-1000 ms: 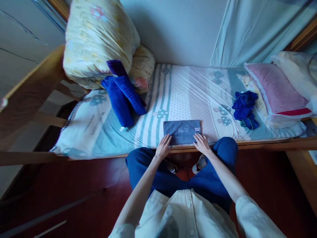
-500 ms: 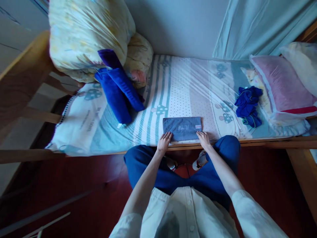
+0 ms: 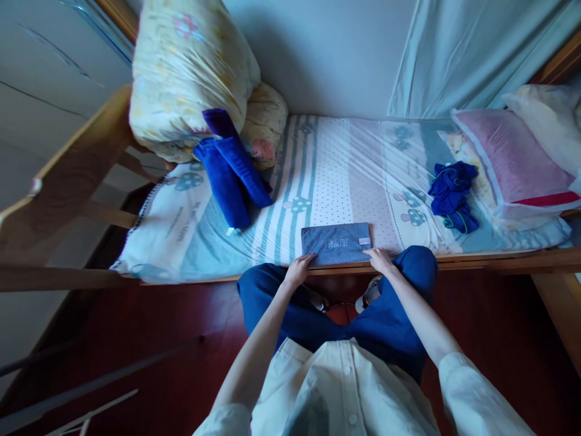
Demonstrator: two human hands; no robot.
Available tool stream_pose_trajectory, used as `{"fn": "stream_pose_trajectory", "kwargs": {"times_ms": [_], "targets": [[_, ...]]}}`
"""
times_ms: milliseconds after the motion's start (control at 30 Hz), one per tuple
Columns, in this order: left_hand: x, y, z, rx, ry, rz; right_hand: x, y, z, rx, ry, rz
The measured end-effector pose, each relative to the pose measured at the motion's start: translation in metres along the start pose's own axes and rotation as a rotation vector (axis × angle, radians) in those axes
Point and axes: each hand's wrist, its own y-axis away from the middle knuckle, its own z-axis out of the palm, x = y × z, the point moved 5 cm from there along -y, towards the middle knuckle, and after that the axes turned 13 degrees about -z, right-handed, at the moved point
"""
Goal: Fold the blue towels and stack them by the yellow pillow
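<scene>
A folded grey-blue towel (image 3: 336, 239) with pale lettering and a small pink label lies flat on the bed at its front edge. My left hand (image 3: 298, 270) is at its near left corner, fingers closed over the edge. At the near right corner, my right hand (image 3: 380, 260) pinches the towel's edge between thumb and fingers. The undersides of both hands are hidden.
Rolled blue towels (image 3: 231, 175) lie on the left of the bed, against a bulky yellow quilt (image 3: 195, 85). A crumpled blue cloth (image 3: 452, 194) sits at the right, beside a pink pillow (image 3: 517, 157). Wooden rails (image 3: 72, 181) bound the left end.
The towel has slid slightly toward me and the bed's front edge, with both hands moving along at its near corners. The whole view has shifted a little.
</scene>
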Motion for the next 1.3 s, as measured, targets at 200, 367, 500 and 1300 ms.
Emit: {"fn": "stream_pose_trajectory", "kwargs": {"times_ms": [200,367,500,1300], "targets": [[-0.018,-0.010,-0.018,0.096,0.334,-0.243,0.024,-0.006,-0.012,0.191,-0.298,0.168],[-0.032,-0.012,-0.016,0.153,0.549,-0.413,0.039,-0.013,-0.007,0.351,-0.571,0.217],[-0.037,-0.018,-0.013,0.189,0.565,-0.463,0.047,-0.016,0.001,0.415,-0.727,0.248],[-0.050,-0.020,0.001,0.130,0.276,-0.683,0.065,-0.016,0.025,0.348,-0.388,0.431]]}}
